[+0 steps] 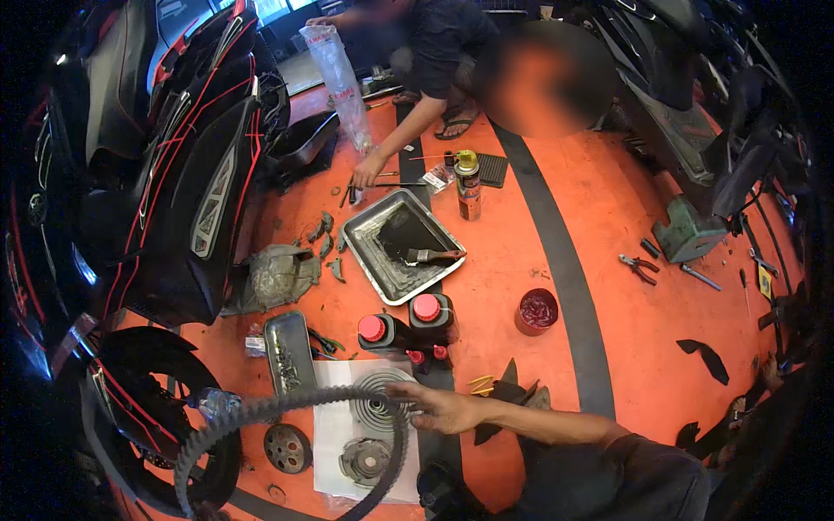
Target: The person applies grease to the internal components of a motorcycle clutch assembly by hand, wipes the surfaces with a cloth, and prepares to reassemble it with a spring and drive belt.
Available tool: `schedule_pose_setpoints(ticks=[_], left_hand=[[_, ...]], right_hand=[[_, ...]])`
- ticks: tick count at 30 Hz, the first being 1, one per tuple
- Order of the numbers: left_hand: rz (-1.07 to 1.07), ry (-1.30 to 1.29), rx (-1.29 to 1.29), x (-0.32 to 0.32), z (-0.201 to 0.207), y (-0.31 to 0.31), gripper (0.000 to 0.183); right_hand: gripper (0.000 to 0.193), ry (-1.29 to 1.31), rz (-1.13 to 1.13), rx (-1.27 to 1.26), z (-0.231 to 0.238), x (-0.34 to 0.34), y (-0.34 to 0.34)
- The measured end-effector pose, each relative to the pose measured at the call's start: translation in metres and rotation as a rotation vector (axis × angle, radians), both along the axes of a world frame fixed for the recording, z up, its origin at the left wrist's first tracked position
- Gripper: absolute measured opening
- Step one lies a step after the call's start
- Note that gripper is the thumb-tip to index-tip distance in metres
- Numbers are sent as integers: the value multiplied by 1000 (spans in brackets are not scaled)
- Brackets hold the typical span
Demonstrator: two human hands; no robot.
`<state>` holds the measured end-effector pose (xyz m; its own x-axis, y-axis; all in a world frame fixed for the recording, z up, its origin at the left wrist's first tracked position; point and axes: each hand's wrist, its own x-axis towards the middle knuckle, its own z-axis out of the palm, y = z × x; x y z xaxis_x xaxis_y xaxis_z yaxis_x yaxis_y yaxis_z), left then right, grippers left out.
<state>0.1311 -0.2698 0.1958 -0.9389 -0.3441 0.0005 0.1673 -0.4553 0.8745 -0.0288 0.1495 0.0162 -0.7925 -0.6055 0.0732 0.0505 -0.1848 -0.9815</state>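
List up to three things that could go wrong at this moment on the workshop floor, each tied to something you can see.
1. The toothed drive belt hangs over the round metal parts; the right hand might knock them.
2. The two red-capped bottles stand close to that hand and could tip.
3. The pliers lie loose on the floor, a likely trip hazard.

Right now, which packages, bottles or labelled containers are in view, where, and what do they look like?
Spray can: upright beyond the metal tray, yellow cap, red and yellow label.
Two oil bottles: lying near the tray's front corner, black with red caps.
Plastic bag: clear, long, standing by the other person's arm.
Small pot: open, round, red, right of the bottles.
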Motion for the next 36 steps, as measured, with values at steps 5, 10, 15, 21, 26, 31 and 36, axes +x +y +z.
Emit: schedule_pose_setpoints(ticks=[5, 10, 15, 21, 26, 31, 36], left_hand=[[73, 34, -26, -66, -58, 8, 49], [-274, 95, 595, -156, -87, 136, 40], [-318, 92, 582, -167, -58, 174, 47], [-551, 288, 360, -167, -52, 203, 51], [-284, 305, 513, -205, -83, 200, 66], [-126, 215, 451, -205, -105, 192, 75], [-279, 391, 449, -210, -114, 182, 64]], right_hand=[[63, -256, 201, -564, 14, -19, 39], [57, -606, 573, -1141, 94, 8, 91], [36, -538, 387, -649, 77, -26, 118], [38, -298, 261, -122, 111, -32, 130], [40, 527, 95, 298, 128, -25, 88], [36, 349, 72, 673, 146, -20, 55], [31, 292, -55, 729, 140, -22, 44]])
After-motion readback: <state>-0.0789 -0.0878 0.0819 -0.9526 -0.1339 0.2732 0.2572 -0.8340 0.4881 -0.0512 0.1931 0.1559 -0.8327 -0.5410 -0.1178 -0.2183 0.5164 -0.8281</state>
